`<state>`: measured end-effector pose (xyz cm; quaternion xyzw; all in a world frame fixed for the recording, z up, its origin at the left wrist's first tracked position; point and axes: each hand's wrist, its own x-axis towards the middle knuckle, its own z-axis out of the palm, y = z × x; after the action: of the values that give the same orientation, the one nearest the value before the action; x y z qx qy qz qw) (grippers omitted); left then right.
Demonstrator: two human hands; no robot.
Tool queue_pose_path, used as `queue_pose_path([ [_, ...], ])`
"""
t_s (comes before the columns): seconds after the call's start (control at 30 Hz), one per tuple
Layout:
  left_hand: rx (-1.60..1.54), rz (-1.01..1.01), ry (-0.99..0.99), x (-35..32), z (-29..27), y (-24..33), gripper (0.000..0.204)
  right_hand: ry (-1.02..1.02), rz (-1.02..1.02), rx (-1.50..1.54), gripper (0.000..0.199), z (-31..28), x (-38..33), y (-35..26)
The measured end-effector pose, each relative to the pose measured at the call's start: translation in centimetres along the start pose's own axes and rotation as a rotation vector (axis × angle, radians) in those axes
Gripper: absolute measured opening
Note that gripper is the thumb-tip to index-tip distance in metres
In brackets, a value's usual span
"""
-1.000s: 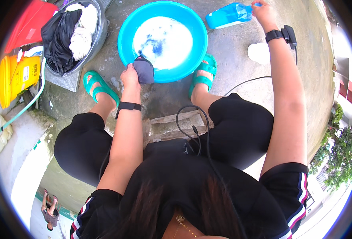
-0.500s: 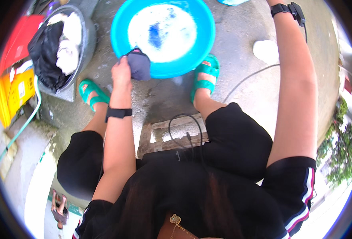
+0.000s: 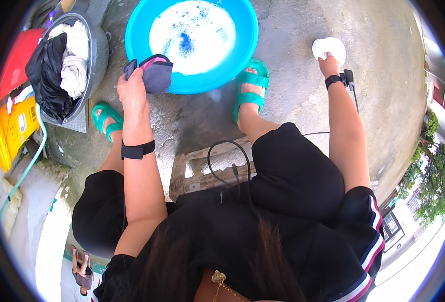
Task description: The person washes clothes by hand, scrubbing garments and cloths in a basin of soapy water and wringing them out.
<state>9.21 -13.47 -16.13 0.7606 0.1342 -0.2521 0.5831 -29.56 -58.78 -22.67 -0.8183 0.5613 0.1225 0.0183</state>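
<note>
My left hand [image 3: 133, 93] is closed on a dark grey cloth item [image 3: 158, 79] with a pink inner side; its exact kind does not show. The cloth hangs at the near left rim of a round blue basin [image 3: 242, 53]. White suds [image 3: 207, 48] with a dark blue patch fill the basin's middle. Off to the right, my right hand [image 3: 329, 65] grips the near edge of a white round container [image 3: 328, 49] low over the concrete. Part of its grip is hidden behind the hand.
At left stands a grey tub [image 3: 101, 58] with black and white clothes, beside a red container [image 3: 21, 63], a yellow container [image 3: 16, 128] and a pale green hose [image 3: 33, 156]. My green sandals [image 3: 252, 88] flank the basin's near side. A black cable [image 3: 210, 158] loops near my lap.
My right hand has come down from the top edge and taken hold of the white container. My left hand has shifted slightly left and down, turning the cloth so more pink shows.
</note>
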Motion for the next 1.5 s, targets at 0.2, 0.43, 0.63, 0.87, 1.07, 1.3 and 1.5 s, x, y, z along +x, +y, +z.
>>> queue_pose_path([
  [0.2, -0.224, 0.043, -0.210, -2.1, 0.8, 3.6, 0.027, 0.041, -0.244, 0.007, 0.020, -0.9, -1.9, -5.6],
  [0.43, -0.410, 0.177, -0.377, -5.8, 3.8, 8.2, 0.026, -0.014, -0.355, 0.148, 0.024, -3.3, -8.5, -12.3],
  [0.63, -0.357, 0.384, -0.539, -11.3, 3.8, 14.2, 0.022, -0.665, -0.695, 1.285, 0.036, -23.5, -15.2, -22.7],
  [0.87, -0.073, 0.756, -0.691, -15.3, 1.2, 22.1, 0.025, -0.412, -1.081, 1.084, 0.023, -29.1, -16.6, -27.4],
  [1.07, -0.148, 0.633, -0.774, -14.0, -4.5, 24.6, 0.038, -0.251, -0.755, 1.279, 0.017, -32.6, -17.6, -25.8],
  [1.3, -0.460, 0.256, -0.777, -12.4, -5.1, 23.5, 0.022, -0.173, -0.639, 1.522, 0.017, -33.4, -17.7, -24.9],
  [1.5, -1.086, 0.223, -1.159, -12.6, -8.4, 27.2, 0.044, -0.291, -0.797, 1.902, 0.021, -37.3, -18.7, -24.8],
])
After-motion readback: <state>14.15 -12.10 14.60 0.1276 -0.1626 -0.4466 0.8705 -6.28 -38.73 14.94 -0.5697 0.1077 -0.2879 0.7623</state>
